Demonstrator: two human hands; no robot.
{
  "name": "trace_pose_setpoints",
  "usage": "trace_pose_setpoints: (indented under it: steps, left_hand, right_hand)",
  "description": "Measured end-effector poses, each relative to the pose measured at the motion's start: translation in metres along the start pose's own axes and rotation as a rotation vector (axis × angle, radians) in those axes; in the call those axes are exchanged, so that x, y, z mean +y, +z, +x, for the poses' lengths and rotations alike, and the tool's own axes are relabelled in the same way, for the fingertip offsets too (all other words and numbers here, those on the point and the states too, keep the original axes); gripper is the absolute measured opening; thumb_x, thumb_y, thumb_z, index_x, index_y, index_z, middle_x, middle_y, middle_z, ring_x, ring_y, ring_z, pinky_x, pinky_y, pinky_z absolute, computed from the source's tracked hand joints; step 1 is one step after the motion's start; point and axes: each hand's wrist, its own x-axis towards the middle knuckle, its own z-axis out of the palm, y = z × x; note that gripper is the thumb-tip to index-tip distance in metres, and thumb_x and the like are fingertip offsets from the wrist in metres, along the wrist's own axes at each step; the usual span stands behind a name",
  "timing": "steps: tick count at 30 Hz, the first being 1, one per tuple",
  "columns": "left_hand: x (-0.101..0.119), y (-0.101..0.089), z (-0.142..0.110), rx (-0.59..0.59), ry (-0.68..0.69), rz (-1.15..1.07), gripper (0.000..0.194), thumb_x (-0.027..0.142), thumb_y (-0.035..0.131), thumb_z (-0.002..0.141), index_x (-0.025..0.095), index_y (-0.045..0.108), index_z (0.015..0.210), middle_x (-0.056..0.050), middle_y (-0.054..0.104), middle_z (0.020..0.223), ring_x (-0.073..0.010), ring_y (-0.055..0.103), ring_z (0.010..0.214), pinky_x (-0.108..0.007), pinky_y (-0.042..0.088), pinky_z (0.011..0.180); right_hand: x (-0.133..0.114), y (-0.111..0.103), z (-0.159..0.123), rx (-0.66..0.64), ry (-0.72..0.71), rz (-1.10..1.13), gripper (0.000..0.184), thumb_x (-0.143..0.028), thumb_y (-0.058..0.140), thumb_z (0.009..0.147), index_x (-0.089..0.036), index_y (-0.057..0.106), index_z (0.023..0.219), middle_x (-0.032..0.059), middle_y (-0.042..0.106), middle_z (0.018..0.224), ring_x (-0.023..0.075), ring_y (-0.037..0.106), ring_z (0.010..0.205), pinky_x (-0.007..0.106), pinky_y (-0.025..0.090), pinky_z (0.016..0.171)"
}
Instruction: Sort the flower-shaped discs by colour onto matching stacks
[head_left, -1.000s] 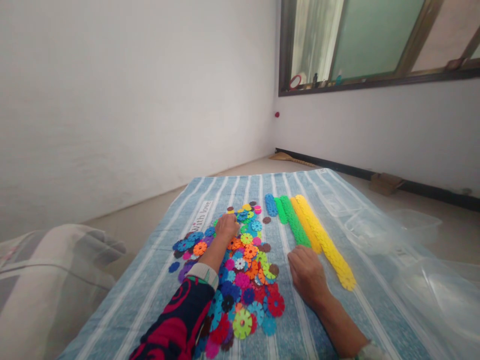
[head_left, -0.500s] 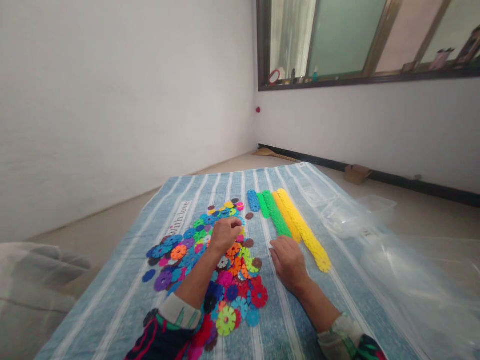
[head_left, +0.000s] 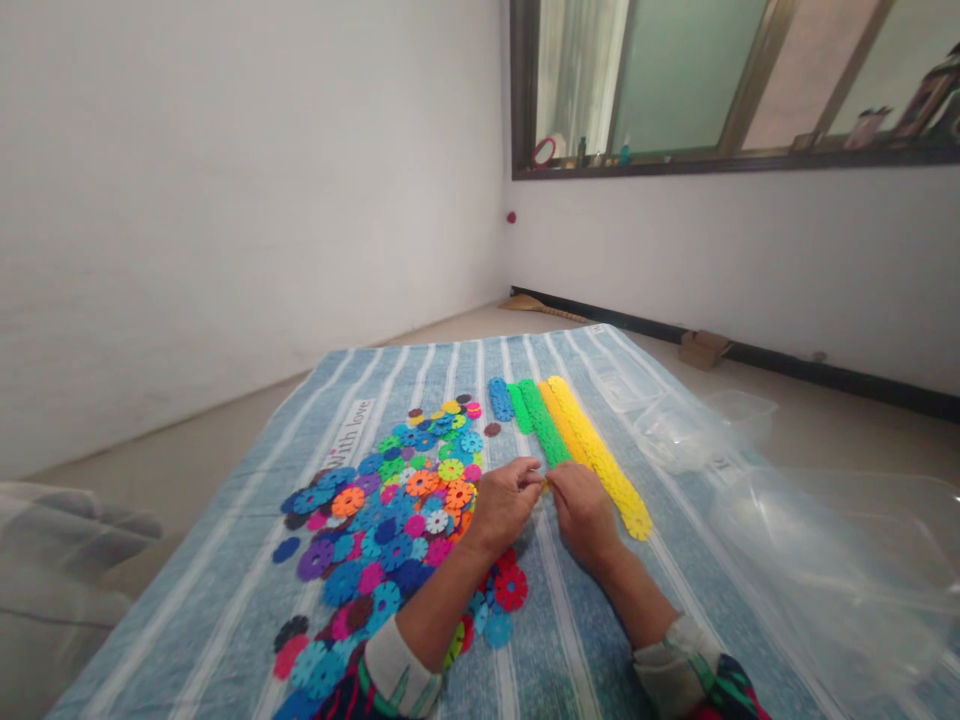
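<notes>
My left hand (head_left: 507, 505) has its thumb and fingers pinched together, right beside the pinched fingertips of my right hand (head_left: 586, 508). A small yellowish piece (head_left: 547, 486) shows between the two sets of fingertips, mostly hidden by them. Under and left of my left forearm spreads a pile of notched plastic discs (head_left: 395, 550) in many colours. Just beyond my right hand lie rows of overlapping discs: a short blue row (head_left: 500, 399), a short bright green row (head_left: 519, 408), a longer green row (head_left: 543, 424), an orange-yellow row (head_left: 564, 425) and a long yellow row (head_left: 600, 455).
Blue-and-white striped cloth (head_left: 247, 560) covers the table. Clear plastic boxes (head_left: 675, 432) and a large see-through container (head_left: 840, 560) stand along the right. A single brown disc (head_left: 492, 430) lies near the blue row. On the floor behind sits a cardboard box (head_left: 703, 349).
My left hand has come right and nearer from over the disc pile to meet my right hand. My right hand stays near the ends of the rows. The view has shifted slightly.
</notes>
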Motion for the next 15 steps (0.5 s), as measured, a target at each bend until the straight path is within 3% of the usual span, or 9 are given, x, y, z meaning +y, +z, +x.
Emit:
trace_pose_setpoints:
  steps: [8, 15]
  left_hand:
    - [-0.004, -0.005, 0.000, 0.042, 0.071, 0.016, 0.018, 0.020, 0.055, 0.078, 0.018, 0.068, 0.091, -0.003, 0.074, 0.088, -0.0167, 0.070, 0.083, -0.027, 0.054, 0.078]
    - [-0.003, -0.019, 0.004, 0.093, 0.113, 0.077, 0.016, 0.023, 0.054, 0.079, 0.019, 0.069, 0.084, 0.000, 0.072, 0.079, -0.0143, 0.067, 0.074, -0.024, 0.051, 0.073]
  right_hand:
    - [0.058, -0.036, -0.001, -0.064, 0.066, -0.177, 0.024, -0.015, 0.045, 0.090, -0.018, 0.058, 0.070, 0.0046, 0.058, 0.073, 0.0180, 0.049, 0.076, 0.029, 0.035, 0.072]
    - [0.067, -0.033, -0.009, -0.224, 0.052, -0.326, 0.022, -0.011, 0.050, 0.085, -0.019, 0.059, 0.066, 0.0038, 0.056, 0.072, 0.0174, 0.046, 0.075, 0.029, 0.029, 0.069]
